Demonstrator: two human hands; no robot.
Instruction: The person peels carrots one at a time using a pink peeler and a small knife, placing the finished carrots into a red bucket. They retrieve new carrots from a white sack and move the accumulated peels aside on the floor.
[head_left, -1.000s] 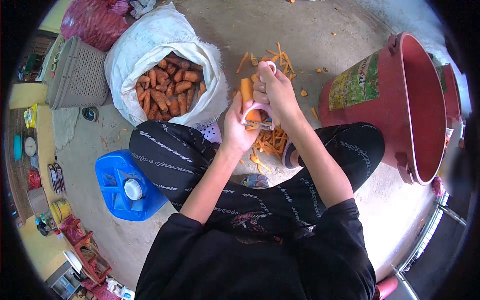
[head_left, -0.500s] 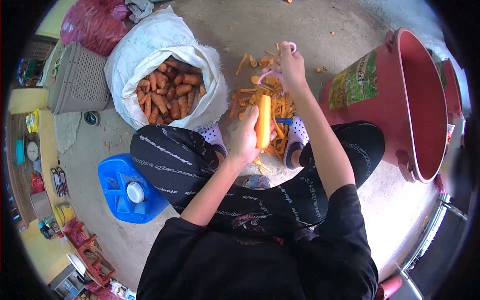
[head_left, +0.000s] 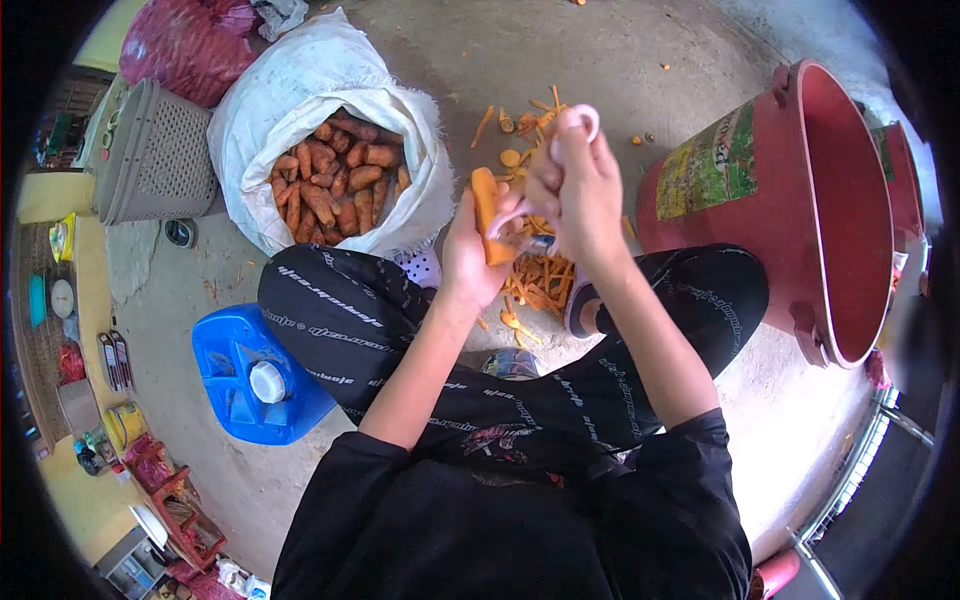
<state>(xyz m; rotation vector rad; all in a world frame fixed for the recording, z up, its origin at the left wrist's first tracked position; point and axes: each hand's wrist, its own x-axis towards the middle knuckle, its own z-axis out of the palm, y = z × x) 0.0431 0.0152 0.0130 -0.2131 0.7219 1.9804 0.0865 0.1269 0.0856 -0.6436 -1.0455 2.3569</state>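
Orange carrot (head_left: pixel 486 205) is sitting in the left hand (head_left: pixel 468 262), with the fingers wrapping round its lower half so only the upper end is poking out. Its long axis is running away from the body, pointing up the frame and leaning a touch left. The right hand (head_left: pixel 578 195) is closing tight on a pale pink peeler (head_left: pixel 590 112). The loop of its handle is sticking out above the knuckles, and a thin pink arm is reaching left to the carrot. So the carrot is lying just left of the right-hand fingers, side on to them. The peeler head looks like it's touching the carrot about halfway along, though the blade is too small to make out. Both hands are hovering over the knees, above a pile of orange peelings (head_left: pixel 540 280) on the concrete floor (head_left: pixel 620 50). White sack (head_left: pixel 290 90) of dirty carrots is standing near the left hand, a big red bucket (head_left: pixel 800 200) is leaning over on the right side, and a blue jerrycan (head_left: pixel 235 385) is lying by the left leg.
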